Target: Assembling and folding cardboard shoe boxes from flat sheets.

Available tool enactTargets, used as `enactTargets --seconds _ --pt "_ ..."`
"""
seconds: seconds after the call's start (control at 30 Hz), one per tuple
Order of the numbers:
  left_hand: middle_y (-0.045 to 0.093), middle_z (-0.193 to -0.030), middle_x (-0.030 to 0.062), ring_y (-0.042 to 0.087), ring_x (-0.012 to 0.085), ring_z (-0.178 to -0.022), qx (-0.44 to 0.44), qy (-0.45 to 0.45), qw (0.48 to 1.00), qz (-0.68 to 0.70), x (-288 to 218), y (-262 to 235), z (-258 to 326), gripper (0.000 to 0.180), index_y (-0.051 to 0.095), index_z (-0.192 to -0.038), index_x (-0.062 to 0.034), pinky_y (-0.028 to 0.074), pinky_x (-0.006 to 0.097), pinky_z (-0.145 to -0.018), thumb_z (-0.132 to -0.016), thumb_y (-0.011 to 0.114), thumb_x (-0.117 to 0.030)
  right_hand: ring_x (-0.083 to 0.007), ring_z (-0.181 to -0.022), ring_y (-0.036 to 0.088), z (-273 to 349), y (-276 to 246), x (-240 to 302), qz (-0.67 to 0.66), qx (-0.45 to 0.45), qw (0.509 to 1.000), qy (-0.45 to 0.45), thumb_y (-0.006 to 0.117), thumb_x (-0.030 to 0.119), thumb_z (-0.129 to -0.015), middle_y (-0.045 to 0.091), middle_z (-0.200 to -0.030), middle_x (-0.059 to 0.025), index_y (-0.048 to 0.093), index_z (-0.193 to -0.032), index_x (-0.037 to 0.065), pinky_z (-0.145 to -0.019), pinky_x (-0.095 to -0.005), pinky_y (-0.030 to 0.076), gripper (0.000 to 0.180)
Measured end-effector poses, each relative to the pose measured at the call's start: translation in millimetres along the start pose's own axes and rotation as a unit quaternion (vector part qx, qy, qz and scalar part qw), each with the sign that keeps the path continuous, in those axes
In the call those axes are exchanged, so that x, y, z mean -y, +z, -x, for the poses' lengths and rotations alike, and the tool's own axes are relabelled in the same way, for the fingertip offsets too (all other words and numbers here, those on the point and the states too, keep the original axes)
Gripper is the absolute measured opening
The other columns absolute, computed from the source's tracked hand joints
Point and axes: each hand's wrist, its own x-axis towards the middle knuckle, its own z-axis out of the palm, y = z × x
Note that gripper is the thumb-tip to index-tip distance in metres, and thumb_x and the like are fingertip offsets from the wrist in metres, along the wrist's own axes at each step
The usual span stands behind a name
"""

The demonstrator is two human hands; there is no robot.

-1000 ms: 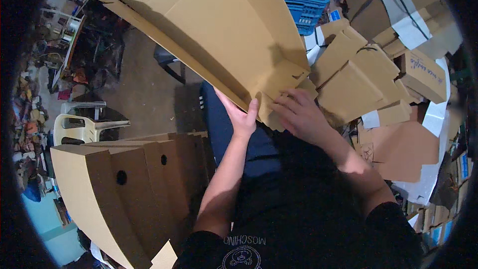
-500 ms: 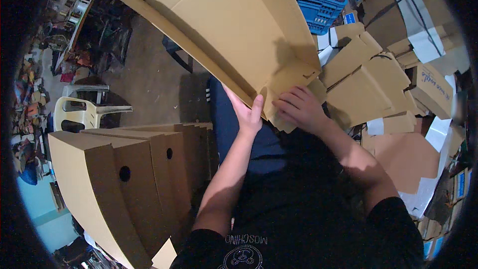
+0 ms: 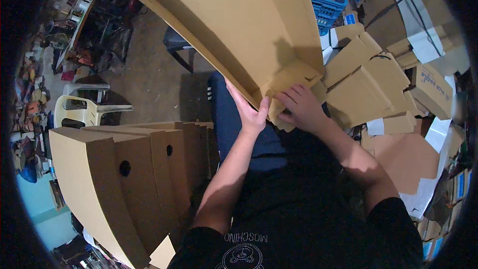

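Observation:
A large tan cardboard box (image 3: 239, 25), part folded with raised sides, rests tilted over my lap. My left hand (image 3: 251, 112) clasps the near left corner, its thumb on the inside and its fingers outside the left wall. At the near end, the fingers of my right hand (image 3: 301, 107) are curled on an end flap (image 3: 291, 77) with a small slot in it. The tips of my right fingers are partly hidden behind the cardboard.
Folded brown boxes (image 3: 134, 169) with round holes stand in a row at my left. Flat cardboard pieces (image 3: 368, 89) are piled at my right, below a blue crate (image 3: 326, 7). A cream plastic chair (image 3: 77, 112) and a dark stool (image 3: 177, 47) stand on the floor.
The box has shifted slightly to the right, its left wall turning with it. My left hand has moved a little right along with the corner; my right hand stays at the end flap.

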Motion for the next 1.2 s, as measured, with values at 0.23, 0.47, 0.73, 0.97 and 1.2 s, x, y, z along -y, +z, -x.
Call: enactTargets --seconds 0.23,0.47,0.73,0.97,1.2 --pt "0.020 -0.161 0.0294 0.023 0.0449 -0.149 0.004 0.026 0.999 -0.028 -6.4 3.9 -3.3 0.119 0.001 -0.162 0.0061 0.019 0.054 -0.123 -0.081 0.076 -0.039 -0.0330 -0.115 0.061 -3.0 -8.1 -1.2 -0.007 0.048 0.999 0.005 0.082 0.031 -0.077 0.066 -0.115 -0.0113 0.063 -0.126 0.008 -0.108 -0.0488 0.045 0.058" --pt "0.018 -0.163 0.0293 0.023 0.0448 -0.150 0.011 0.058 0.995 -0.078 -9.8 -1.2 -6.4 0.121 0.002 -0.162 0.0057 0.019 0.054 -0.123 -0.079 0.076 -0.042 -0.0342 -0.113 0.063 -31.6 -44.8 -9.2 -0.128 0.167 0.978 0.010 0.078 0.029 -0.083 0.068 -0.113 -0.0135 0.066 -0.121 0.008 -0.106 -0.0471 0.046 0.045" --pt "0.015 -0.165 0.0281 0.019 0.0433 -0.152 0.017 0.032 0.998 -0.052 -5.2 -0.3 -1.8 0.121 0.002 -0.162 0.0054 0.018 0.053 -0.124 -0.079 0.076 -0.041 -0.0292 -0.104 0.064 -46.4 -38.3 -30.2 -0.049 0.238 0.958 -0.152 0.067 0.015 -0.085 0.068 -0.109 -0.0068 0.068 -0.111 0.010 -0.105 -0.0450 0.048 0.026" --pt "0.016 -0.164 0.0284 0.019 0.0426 -0.152 0.011 0.023 0.998 -0.056 -1.1 -1.7 -0.9 0.120 0.001 -0.162 0.0063 0.016 0.051 -0.125 -0.077 0.077 -0.032 -0.0247 -0.109 0.065 -53.2 -37.9 -32.5 0.044 0.238 0.933 -0.267 0.059 0.016 -0.089 0.067 -0.110 -0.0025 0.068 -0.112 0.012 -0.110 -0.0419 0.046 0.025" --pt "0.015 -0.164 0.0298 0.018 0.0434 -0.153 0.025 0.026 0.997 -0.067 4.1 -3.0 2.1 0.121 0.001 -0.161 0.0080 0.014 0.052 -0.125 -0.080 0.077 -0.039 -0.0221 -0.113 0.061 -53.6 -23.0 -28.9 0.060 0.174 0.944 -0.272 0.061 0.018 -0.089 0.064 -0.111 -0.0033 0.068 -0.106 0.008 -0.104 -0.0384 0.048 0.021"
